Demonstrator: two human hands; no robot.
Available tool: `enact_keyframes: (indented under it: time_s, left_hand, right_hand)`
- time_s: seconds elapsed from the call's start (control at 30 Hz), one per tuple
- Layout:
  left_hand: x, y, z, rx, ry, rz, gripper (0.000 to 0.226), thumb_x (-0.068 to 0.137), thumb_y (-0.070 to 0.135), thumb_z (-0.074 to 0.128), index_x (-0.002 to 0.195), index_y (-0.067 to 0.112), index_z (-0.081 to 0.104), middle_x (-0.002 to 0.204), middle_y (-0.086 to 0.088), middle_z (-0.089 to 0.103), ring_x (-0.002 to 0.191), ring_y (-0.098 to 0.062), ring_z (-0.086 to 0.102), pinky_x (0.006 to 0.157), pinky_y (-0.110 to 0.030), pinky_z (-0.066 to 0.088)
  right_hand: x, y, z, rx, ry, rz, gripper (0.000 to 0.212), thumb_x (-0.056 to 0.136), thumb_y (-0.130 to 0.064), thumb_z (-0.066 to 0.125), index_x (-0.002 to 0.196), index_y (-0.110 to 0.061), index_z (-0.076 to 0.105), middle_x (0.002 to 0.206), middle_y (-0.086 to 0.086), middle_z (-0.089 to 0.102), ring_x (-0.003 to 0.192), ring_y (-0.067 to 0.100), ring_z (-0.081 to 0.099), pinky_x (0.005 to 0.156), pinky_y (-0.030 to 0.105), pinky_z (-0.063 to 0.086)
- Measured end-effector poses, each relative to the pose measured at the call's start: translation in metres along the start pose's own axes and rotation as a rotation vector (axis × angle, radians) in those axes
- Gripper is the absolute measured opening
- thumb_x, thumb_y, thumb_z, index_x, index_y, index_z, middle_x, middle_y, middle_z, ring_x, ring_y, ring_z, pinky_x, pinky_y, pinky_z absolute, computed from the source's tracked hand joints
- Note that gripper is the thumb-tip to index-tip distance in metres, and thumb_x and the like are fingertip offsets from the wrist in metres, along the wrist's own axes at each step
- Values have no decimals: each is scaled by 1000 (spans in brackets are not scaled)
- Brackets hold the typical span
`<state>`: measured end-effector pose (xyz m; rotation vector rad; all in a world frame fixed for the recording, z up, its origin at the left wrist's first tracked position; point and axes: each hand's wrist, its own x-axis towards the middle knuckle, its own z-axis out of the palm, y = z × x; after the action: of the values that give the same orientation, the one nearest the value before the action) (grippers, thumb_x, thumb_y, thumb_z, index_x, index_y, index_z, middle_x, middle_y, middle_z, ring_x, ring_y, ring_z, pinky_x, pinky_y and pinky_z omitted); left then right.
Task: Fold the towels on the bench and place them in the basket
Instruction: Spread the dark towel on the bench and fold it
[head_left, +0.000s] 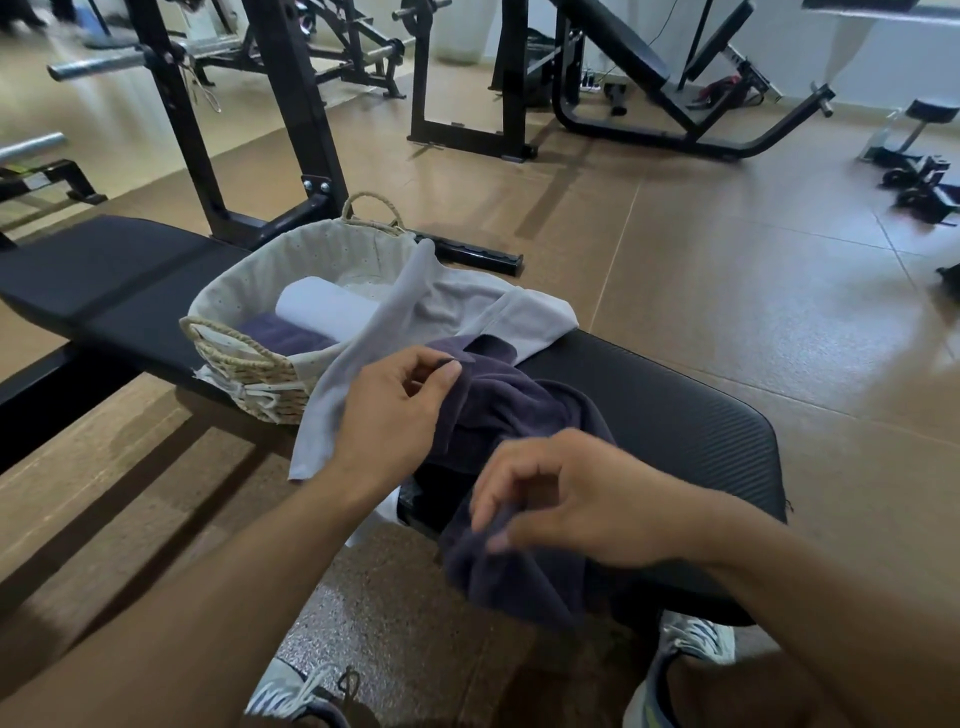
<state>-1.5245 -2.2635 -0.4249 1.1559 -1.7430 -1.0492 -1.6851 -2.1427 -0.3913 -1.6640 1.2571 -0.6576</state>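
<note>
A crumpled dark purple towel (524, 415) lies on the black padded bench (675, 415) and hangs over its near edge. My left hand (395, 415) pinches the towel's upper edge between thumb and fingers. My right hand (576, 499) pinches the lower hanging part of the same towel. A light grey towel (441, 306) lies unfolded under it, draped from the bench over the rim of the woven basket (249, 364). Inside the basket lie a rolled white towel (327, 306) and a folded purple towel (285, 335).
The basket sits on the bench to the left of the towels. A black rack upright (306, 130) stands just behind it. More gym machines stand at the back on the brown floor (727, 249). My shoes (696, 644) are under the bench's near end.
</note>
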Motion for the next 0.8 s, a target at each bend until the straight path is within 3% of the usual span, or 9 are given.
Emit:
enact_keyframes:
  time_s: [0.1,0.2,0.27,0.33,0.4,0.53,0.63,0.73,0.8]
  left_hand:
    - [-6,3,5,-48,-112,-7,14,94,20,71,83,28,75,78,10,76,75,1,69,70,-13,52]
    - [-12,9,10,-168,-198,-39,9,92,16,73,85,20,78,82,2,79,79,-7,73,73,-20,55]
    - [-15,13,13,-242,-254,-83,6,91,17,73,89,15,78,79,0,79,71,-7,71,65,-21,55]
    - [-18,16,16,-268,-304,-105,9,93,17,70,90,12,77,69,6,74,55,2,61,54,-12,44]
    - [-21,18,18,-279,-337,-130,11,95,16,67,90,12,76,64,7,69,51,1,52,50,-12,37]
    - [-23,19,20,-344,-375,-213,20,98,21,64,82,18,75,64,-7,50,56,-14,38,49,-23,30]
    - [-23,18,18,-380,-393,-217,24,95,30,67,75,17,73,72,-13,41,62,-25,34,54,-32,29]
    - [-25,18,15,-375,-419,-191,33,77,46,77,87,13,78,78,-16,61,72,-28,49,67,-42,38]
    - [-26,17,15,-408,-404,-214,30,74,37,81,93,13,80,91,-13,77,81,-29,64,76,-45,46]
  right_hand:
    - [5,14,-11,28,221,37,17,88,-7,77,101,-17,77,97,0,77,91,18,73,86,34,59]
    - [6,18,-18,53,321,17,30,87,0,76,110,-20,75,102,4,77,91,17,73,85,26,56]
    - [4,17,-19,120,355,0,37,86,11,70,112,-14,72,104,6,77,97,18,74,88,25,56]
    - [1,15,-20,146,395,-8,41,86,17,65,114,-12,69,102,5,78,99,17,74,89,28,58]
    - [-1,14,-20,161,436,-1,44,86,19,61,115,-14,66,97,3,79,98,22,74,89,34,57]
    - [-3,13,-21,112,564,2,43,84,11,68,111,-22,65,93,-2,79,95,27,73,91,45,58]
    - [-1,16,-22,55,692,42,41,78,-1,81,101,-32,67,90,-4,76,78,17,68,80,38,58]
    - [1,19,-22,91,719,84,33,77,-10,85,98,-31,71,87,-2,75,79,16,70,77,28,57]
    - [1,19,-22,102,723,145,23,79,-18,85,95,-31,74,84,-6,75,80,9,72,76,23,56]
